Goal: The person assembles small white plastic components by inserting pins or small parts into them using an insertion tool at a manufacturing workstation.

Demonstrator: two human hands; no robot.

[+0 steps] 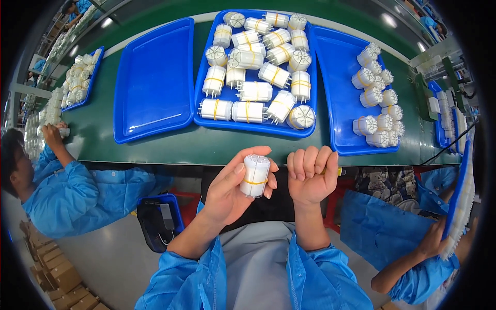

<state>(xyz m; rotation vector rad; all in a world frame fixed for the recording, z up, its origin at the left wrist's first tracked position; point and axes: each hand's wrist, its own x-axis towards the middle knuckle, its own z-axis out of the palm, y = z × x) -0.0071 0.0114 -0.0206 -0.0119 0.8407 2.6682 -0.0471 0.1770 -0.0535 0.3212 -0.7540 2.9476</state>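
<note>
My left hand (227, 186) holds a banded bundle of white plastic parts (255, 178) upright, thumb on one side and fingertips on the other. The bundle is roughly cylindrical, with wedge-like segments on top and a yellow rubber band round its lower half. Beside it, my right hand (311, 175) is closed with its fingers curled in. A small yellowish end (339, 171) shows past its thumb side; what it belongs to is hidden. Both hands are just in front of the green table's (217, 150) near edge, below the middle blue tray (222, 123), which holds many similar bundles.
At the left lies a bare blue tray (155, 82). The right blue tray (336, 103) has bundles along its right side. A co-worker in blue (72, 186) handles white parts at far left. Another person's arm (413, 263) supports a loaded tray (460, 201) at right.
</note>
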